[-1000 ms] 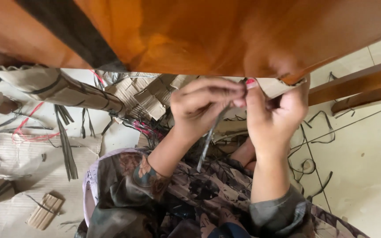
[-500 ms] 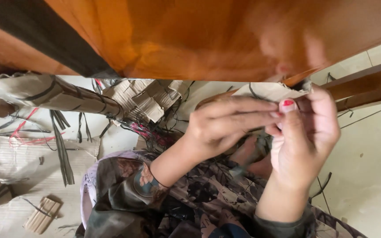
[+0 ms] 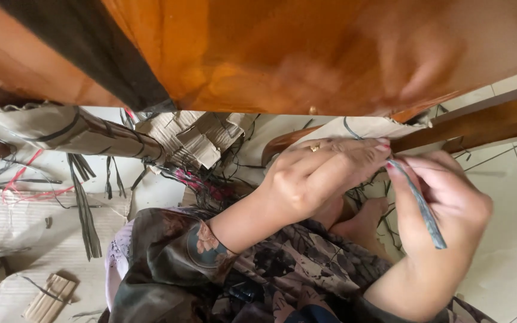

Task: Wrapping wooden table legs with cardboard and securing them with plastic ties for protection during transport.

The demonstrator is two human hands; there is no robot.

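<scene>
Both hands clamped on grey strip, long axis down-right.

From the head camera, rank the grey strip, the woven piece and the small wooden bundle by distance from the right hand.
1. Grey strip: held in the right hand.
2. Woven piece: upper middle, left of both hands.
3. Small wooden bundle: bottom left corner, on the floor.

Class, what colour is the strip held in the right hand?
Grey-blue strip, seen best in the head view.
</scene>
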